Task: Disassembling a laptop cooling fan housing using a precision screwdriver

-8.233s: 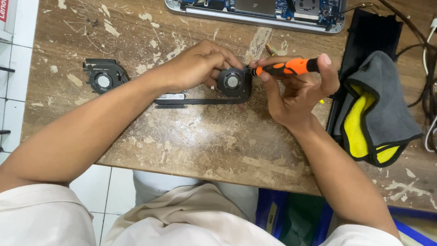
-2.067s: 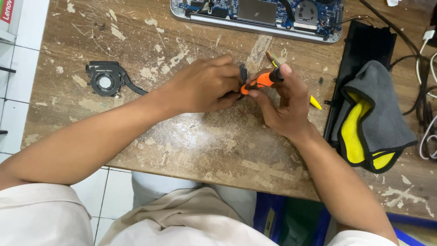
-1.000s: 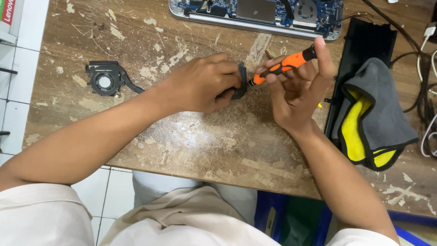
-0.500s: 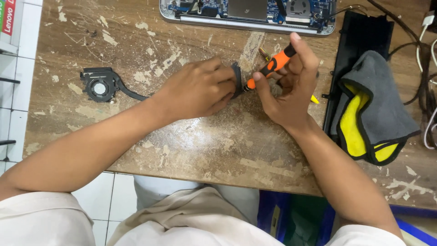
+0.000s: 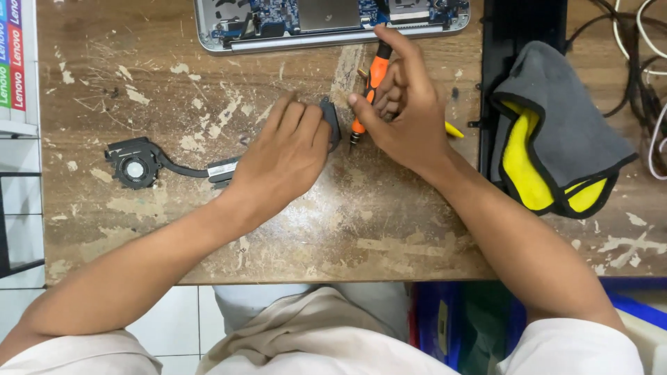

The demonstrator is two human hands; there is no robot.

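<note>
Pinning the small black fan (image 5: 331, 121) to the table edge-up, my left hand (image 5: 285, 156) clamps it; right hand (image 5: 403, 104) grips the orange screwdriver (image 5: 368, 90) (tip beside fan). Slip risk: driver skids, fan tips.

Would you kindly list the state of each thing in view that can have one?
Laptop: base cover off, circuit board exposed.
Screwdriver: upright in right hand, tip down beside the held fan.
Held fan: tilted on edge under left hand.
Second fan: lying flat on the table, untouched.
Cloth: crumpled, yellow side partly showing.
</note>
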